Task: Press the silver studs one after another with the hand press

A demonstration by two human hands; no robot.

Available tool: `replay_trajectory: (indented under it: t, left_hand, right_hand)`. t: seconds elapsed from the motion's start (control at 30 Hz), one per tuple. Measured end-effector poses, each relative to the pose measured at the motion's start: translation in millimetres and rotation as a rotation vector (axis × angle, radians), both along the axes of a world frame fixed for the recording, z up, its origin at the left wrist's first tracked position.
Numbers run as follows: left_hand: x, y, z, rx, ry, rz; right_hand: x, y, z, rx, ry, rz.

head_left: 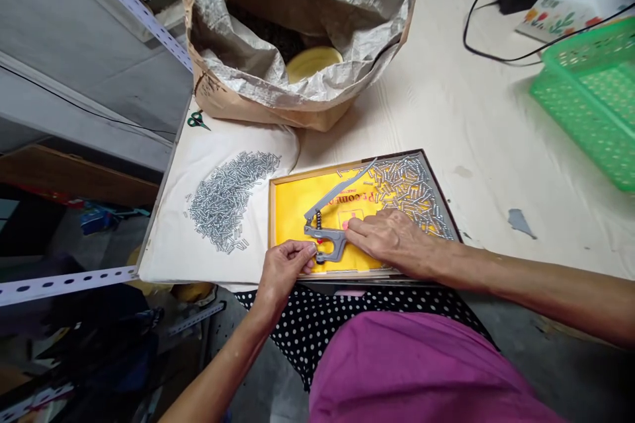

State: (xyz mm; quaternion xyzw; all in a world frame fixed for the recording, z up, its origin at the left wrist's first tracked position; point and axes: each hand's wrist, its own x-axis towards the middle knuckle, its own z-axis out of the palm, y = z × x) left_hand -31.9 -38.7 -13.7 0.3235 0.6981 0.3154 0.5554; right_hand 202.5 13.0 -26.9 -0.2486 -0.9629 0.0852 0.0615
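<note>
Grey snap-fastener pliers [335, 244] lie over the yellow-lined shallow tray [292, 201], their long upper handle swung up and away from the jaws. My right hand [394, 241] is closed at the body of the pliers, covering where the other handle would be. Beside the jaws, my left hand [288, 262] pinches thumb against fingers; whatever is between the tips is too small to make out. A bit of red shows in the jaws. Many small silvery metal pieces [411, 188] fill the tray's right side.
A heap of similar metal pieces [223, 201] lies on the cloth at left. Behind stands a large open paper sack [278, 109] with a yellow bowl [315, 63] inside. Small scissors [198, 120] lie near the table's left edge. A green basket [590, 99] stands at right.
</note>
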Motion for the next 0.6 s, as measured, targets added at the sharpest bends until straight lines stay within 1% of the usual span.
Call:
replay_trajectory:
  t: [0.23,0.37,0.5,0.6]
  left_hand:
    - [3,5,-2.7,-0.062,0.035,-0.037]
    - [3,8,-1.6,-0.099,0.083,-0.067]
    - [4,12,2.6,-0.169,0.118,-0.115]
    - [4,14,5.2,-0.203,0.178,-0.163]
  right_hand:
    - [0,2,0.8,-0.028,-0.034,-0.008]
    - [-1,5,-9.5,-0.041,0.008,-0.022]
    - [-2,6,-20.9,-0.083,0.033,-0.036]
    - [-2,9,-21.7,-0.119,0.015,-0.037]
